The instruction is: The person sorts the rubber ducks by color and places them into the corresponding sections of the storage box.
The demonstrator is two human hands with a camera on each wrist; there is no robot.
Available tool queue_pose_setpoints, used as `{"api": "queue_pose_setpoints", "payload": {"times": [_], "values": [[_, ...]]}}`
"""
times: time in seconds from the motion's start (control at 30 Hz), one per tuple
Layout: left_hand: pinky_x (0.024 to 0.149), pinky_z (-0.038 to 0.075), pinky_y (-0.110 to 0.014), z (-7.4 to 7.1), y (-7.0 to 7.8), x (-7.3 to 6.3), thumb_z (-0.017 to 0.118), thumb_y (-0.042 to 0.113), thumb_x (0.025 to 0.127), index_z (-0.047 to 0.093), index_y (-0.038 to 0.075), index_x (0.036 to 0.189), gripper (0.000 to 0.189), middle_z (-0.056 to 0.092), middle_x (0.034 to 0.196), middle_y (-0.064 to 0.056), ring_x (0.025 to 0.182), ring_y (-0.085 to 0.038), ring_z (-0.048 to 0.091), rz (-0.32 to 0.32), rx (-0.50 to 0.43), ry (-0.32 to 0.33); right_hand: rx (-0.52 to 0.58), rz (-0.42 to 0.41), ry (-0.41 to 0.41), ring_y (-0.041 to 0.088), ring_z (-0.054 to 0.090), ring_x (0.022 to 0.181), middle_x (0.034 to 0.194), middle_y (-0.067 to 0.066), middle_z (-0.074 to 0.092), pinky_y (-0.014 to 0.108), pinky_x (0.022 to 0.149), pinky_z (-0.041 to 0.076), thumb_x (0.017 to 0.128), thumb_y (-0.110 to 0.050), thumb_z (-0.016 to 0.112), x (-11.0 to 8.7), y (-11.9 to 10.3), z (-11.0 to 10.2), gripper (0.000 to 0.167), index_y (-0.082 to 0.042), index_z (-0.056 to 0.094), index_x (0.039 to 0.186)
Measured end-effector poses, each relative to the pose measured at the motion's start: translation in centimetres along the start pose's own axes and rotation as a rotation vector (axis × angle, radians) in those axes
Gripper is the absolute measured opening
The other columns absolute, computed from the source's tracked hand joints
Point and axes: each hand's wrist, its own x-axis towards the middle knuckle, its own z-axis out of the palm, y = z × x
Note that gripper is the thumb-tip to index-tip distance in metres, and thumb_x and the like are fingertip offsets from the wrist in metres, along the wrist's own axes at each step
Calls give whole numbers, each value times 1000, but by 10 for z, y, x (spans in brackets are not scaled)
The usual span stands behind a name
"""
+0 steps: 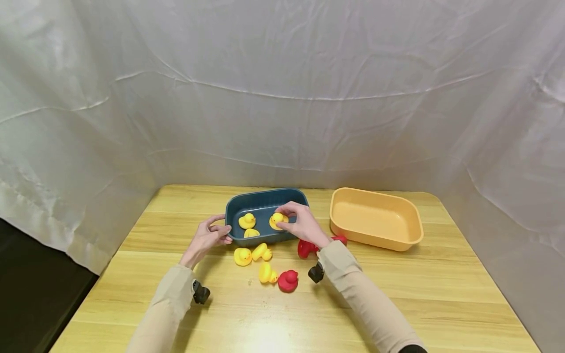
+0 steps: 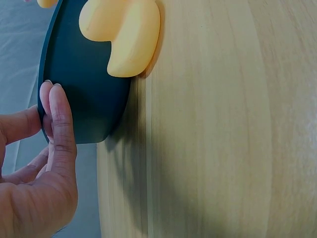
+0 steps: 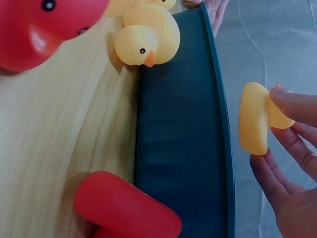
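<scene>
My left hand [image 1: 207, 237] pinches the left end of the dark blue bin [image 1: 265, 240], thumb and fingers on either side of its rim in the left wrist view. Over the bin's right half, my right hand [image 1: 302, 223] holds a yellow rubber duck [image 1: 277, 220] between thumb and fingers. The right wrist view has this duck [image 3: 253, 119] above the rim, against the grey curtain. Inside the bin are two more yellow ducks, one upright [image 1: 247, 220] and one partly hidden by the front wall [image 1: 251, 233].
In front of the bin lie several yellow ducks [image 1: 243, 256] and a red duck [image 1: 288, 281]. More red ducks [image 1: 305, 248] are partly hidden by the right wrist. An orange bin [image 1: 375, 240] stands at the right. A grey curtain [image 1: 282, 122] hangs behind the table.
</scene>
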Motion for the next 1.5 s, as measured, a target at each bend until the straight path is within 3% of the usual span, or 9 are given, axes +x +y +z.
{"api": "queue_pose_setpoints", "payload": {"times": [0.27,0.87,1.0,1.27,1.5], "values": [[73,63,-25,0,0,1,58,8,101,30,-5,153,61,71,87,0,67,-5,69,-1,-3,0,-64,15,8,24,67,97,107,9,71,36,92,59,85,-11,81,6,3,4,27,-5,73,110],[74,63,-26,0,-1,2,59,8,101,29,-4,154,62,71,88,-3,67,-6,69,-10,-14,1,-123,133,-57,25,67,97,110,11,72,37,93,59,85,-13,81,19,-1,11,28,-5,72,111],[73,63,-25,1,-1,1,60,9,101,29,-4,154,63,71,88,-2,67,-6,69,-11,-21,1,-125,129,-62,25,67,97,110,11,72,38,93,59,86,-13,81,20,-1,11,28,-5,72,111],[72,63,-24,1,-1,2,59,7,101,30,-4,154,62,70,85,-1,66,-5,69,-15,-29,3,-94,88,-53,35,63,114,120,15,69,45,103,54,87,-14,79,16,-1,9,37,-4,69,121],[72,63,-26,1,-2,2,57,5,101,31,-6,152,59,71,87,-4,66,-5,69,1,-19,9,-69,43,-35,36,64,114,118,16,70,46,103,54,88,-13,78,6,0,6,36,-2,69,121]]}}
